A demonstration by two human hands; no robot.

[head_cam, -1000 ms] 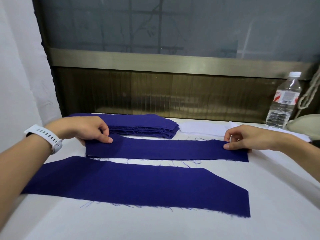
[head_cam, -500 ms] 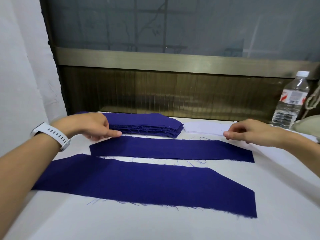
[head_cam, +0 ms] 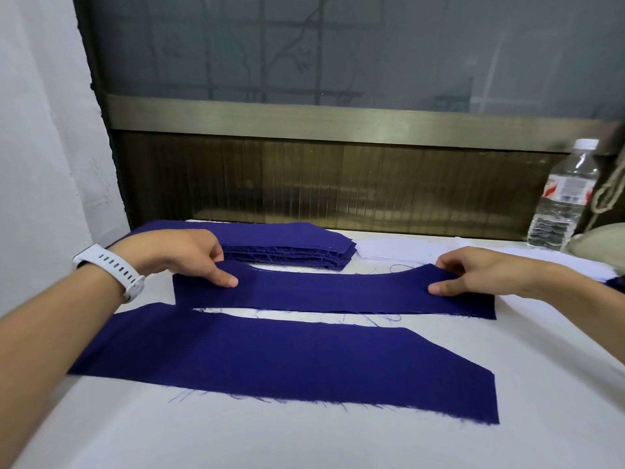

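Narrow blue fabric strip (head_cam: 331, 292) lies crosswise on the white bench (head_cam: 304, 445), in the middle of it, held at both ends. The left hand (head_cam: 182, 255) pinches the strip's left end: its thumb lies flat on top of the cloth and its curled fingers (head_cam: 216, 256) take the far edge. The right hand (head_cam: 473, 272) pinches the right end in the same way, thumb on top and fingers curled at the far edge. The far edge dips in a shallow curve between the two hands, while the near edge rests on the bench.

Just in front of the strip, with a thin gap of bench showing between them, lies a wider blue fabric piece (head_cam: 287, 360) with a slanted right end and frayed threads along its near edge. Behind the strip sits a stack of blue fabric pieces (head_cam: 287, 240), and to its right a white sheet (head_cam: 399, 248). A water bottle (head_cam: 561, 201) stands upright at the far right. The left wrist wears a white wristwatch (head_cam: 111, 269).
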